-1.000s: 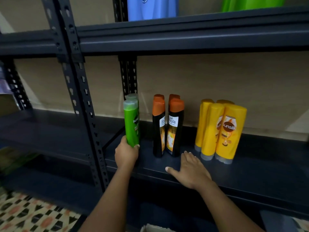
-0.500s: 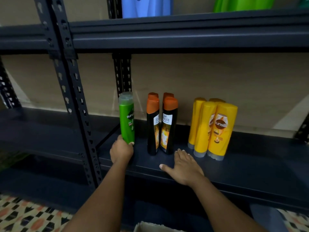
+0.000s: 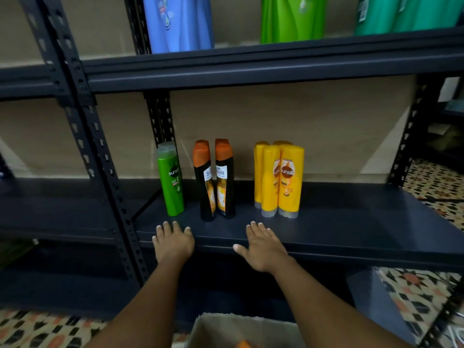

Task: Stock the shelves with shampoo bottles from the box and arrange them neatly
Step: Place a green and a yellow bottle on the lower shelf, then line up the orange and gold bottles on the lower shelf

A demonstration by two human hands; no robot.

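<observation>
A green Sunsilk bottle stands upright at the left end of the dark shelf, with another green one hidden behind it. Beside it stand black bottles with orange caps, then a group of yellow Sunsilk bottles. My left hand lies flat on the shelf's front edge just below the green bottle, fingers straight, holding nothing. My right hand rests flat on the shelf edge in front of the gap between the black and yellow bottles. The cardboard box is at the bottom of the view, below my arms.
The upper shelf carries blue, green and teal packs. Perforated black uprights stand left of the green bottle. The shelf stretches bare to the right of the yellow bottles. Patterned floor tiles lie beyond.
My left hand let go of the green bottle, which now stands on the shelf, and drew back to the shelf's edge with fingers spread. My right hand stayed flat on the shelf.
</observation>
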